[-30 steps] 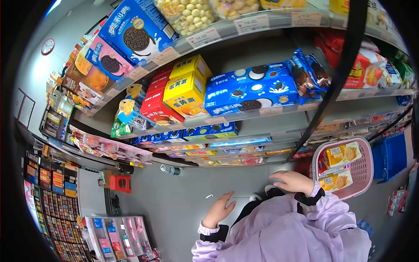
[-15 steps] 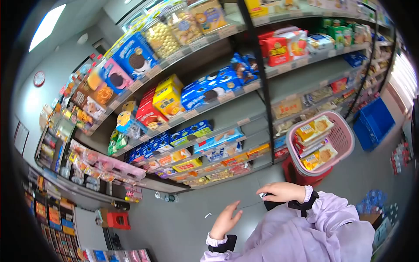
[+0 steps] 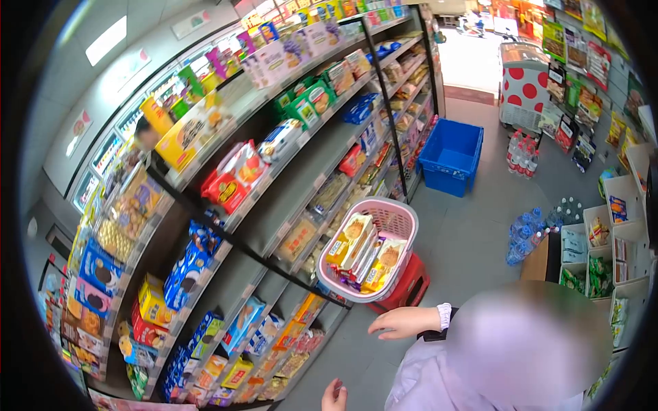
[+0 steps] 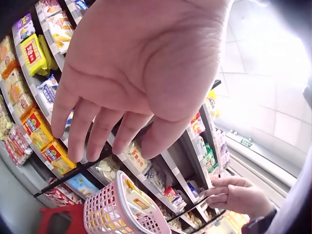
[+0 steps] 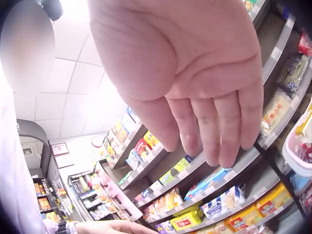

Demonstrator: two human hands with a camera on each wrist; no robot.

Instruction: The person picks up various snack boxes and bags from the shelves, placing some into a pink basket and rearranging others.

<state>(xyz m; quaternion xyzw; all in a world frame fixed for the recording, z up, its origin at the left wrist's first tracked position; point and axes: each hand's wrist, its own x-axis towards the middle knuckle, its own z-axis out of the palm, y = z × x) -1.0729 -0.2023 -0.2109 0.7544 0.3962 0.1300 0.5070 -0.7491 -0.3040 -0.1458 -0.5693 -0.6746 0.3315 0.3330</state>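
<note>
My left hand (image 3: 334, 395) hangs at the bottom edge of the head view, holding nothing. In the left wrist view its palm (image 4: 141, 63) faces the camera, fingers extended. My right hand (image 3: 406, 322) reaches out just below a pink plastic basket (image 3: 409, 222), apart from it, and holds nothing. Its fingers (image 5: 226, 124) hang straight in the right wrist view. The basket sits on a red stool (image 3: 413, 281) and contains several snack packs, among them a yellow-and-white biscuit pack (image 3: 385, 266).
Long shelves of packaged snacks (image 3: 240, 171) curve along the left. A blue crate (image 3: 449, 157) stands on the floor beyond the basket. To the right are bottle packs (image 3: 524, 236), a polka-dot chest (image 3: 523, 89) and white bins (image 3: 598, 226).
The head view has swung right, bringing the crate, the doorway and the right-hand bins into sight. The basket now appears nearer the middle. Both hands stay without anything in them.
</note>
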